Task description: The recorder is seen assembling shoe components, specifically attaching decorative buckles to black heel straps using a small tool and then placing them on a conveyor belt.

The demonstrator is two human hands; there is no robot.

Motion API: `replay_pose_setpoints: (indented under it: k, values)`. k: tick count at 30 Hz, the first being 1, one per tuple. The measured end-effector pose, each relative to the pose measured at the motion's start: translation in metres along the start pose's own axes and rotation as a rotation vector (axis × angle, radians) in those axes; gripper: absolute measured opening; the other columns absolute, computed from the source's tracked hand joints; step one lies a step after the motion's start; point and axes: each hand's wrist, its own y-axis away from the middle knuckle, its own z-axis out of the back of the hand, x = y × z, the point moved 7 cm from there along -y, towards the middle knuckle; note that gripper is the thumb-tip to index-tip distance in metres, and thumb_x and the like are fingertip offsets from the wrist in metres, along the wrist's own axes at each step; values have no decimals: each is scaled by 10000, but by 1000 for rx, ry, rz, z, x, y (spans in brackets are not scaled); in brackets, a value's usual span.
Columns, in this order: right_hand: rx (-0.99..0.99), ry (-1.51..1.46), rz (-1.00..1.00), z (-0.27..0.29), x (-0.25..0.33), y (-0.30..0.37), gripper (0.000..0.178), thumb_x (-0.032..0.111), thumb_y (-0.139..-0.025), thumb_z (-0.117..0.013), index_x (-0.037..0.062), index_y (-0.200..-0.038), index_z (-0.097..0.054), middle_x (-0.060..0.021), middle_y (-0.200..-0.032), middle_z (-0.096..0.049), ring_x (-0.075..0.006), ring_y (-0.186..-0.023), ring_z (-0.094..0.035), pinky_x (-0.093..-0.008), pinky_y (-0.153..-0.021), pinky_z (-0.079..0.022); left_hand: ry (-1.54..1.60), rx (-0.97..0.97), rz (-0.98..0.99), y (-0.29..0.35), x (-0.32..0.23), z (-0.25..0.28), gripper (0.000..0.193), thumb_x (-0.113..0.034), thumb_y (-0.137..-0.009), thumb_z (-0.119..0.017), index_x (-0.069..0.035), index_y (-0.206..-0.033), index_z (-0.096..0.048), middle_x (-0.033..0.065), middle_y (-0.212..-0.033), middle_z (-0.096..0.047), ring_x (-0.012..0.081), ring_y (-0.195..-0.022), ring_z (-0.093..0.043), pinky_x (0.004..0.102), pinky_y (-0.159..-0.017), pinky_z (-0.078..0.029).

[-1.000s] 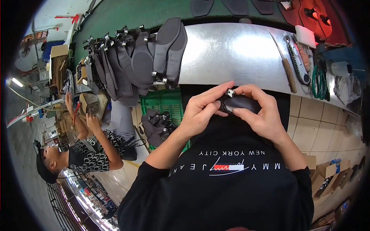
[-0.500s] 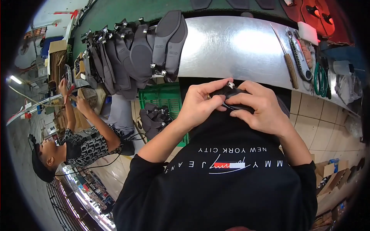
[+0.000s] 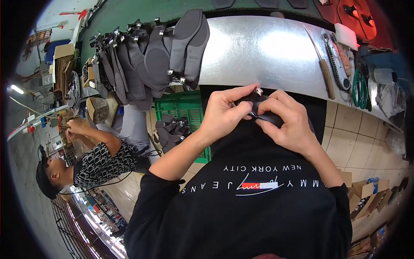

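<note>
Over my lap, close to the front edge of the metal table [image 3: 241, 52], both hands hold a dark sandal [image 3: 271, 116] with a silver ornament [image 3: 258, 91] on its strap. My left hand [image 3: 224, 114] pinches the strap, its index finger stretched along the ornament and its thumb pressed below. From the other side, my right hand [image 3: 291, 123] grips the dark body between thumb and curled fingers. My fingers cover much of the sandal. To the left on the table lies a row of grey sandals [image 3: 157, 60] with similar silver ornaments, soles mostly showing.
At the table's right lie a wooden-handled pointed tool [image 3: 326, 77], a utility knife [image 3: 338, 64] and green-handled scissors [image 3: 358, 86]. A green crate [image 3: 177, 103] with more sandals stands below the table, left. A co-worker [image 3: 103, 159] works at far left. Cardboard boxes [image 3: 366, 194] stand lower right.
My right fingers have curled in more tightly on the sandal, and it has turned slightly. At the left, the co-worker's hands have come down and closer together.
</note>
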Motion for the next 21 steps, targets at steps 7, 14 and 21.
replay_pose_setpoints:
  k: [7,14,21]
  values:
    - [-169,134,221,0,6,6,214,70,-648,-748,96,-834,-645,-92,-836,-565,-263,-714,-598,-337,-594,-472,292,-35,200,-1,1,5,386,52,-831,-516,3,-1199,-623,131,-1157,-649,141,-892,-674,234,-665,-600]
    - [-166,55,193,7,16,2,272,50,-706,-739,51,-952,-623,-131,-897,-611,-283,-746,-629,-357,-612,-498,312,36,95,4,-7,3,437,-92,-955,-465,-5,-1382,-431,176,-1344,-515,146,-945,-660,234,-622,-596]
    - [-179,51,85,11,-1,3,213,60,-735,-751,36,-870,-587,-100,-723,-619,-274,-623,-619,-336,-549,-476,211,-7,134,3,4,6,296,-115,-940,-455,12,-1170,-591,42,-924,-652,61,-701,-597,205,-524,-496]
